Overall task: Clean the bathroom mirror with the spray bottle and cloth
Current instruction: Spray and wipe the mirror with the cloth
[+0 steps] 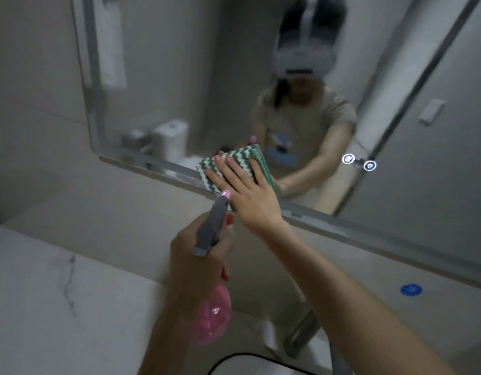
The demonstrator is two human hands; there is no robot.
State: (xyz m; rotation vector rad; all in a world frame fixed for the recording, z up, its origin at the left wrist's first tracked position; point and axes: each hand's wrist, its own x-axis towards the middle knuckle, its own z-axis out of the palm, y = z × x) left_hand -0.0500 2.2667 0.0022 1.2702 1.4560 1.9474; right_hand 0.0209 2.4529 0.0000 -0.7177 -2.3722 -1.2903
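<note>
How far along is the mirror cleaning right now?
Wiping is under way. The right hand presses the green striped cloth flat against the mirror near its bottom edge, while the left hand holds the pink spray bottle below it. The picture is too blurred to show spray or streaks, so how much glass is already clean cannot be judged; the upper mirror may still need wiping.

No words, brand names or numbers can be read anywhere here. The only signs are two small lit round icons (359, 162) on the mirror (396, 185) glass, at about three o'clock from the cloth (235, 161); their symbols are too small to make out. A round blue sticker (411, 290) sits on the wall below the mirror's lower edge, toward four o'clock, its print blurred. The reflected shirt shows a blue patch (284, 155), also unreadable.
</note>
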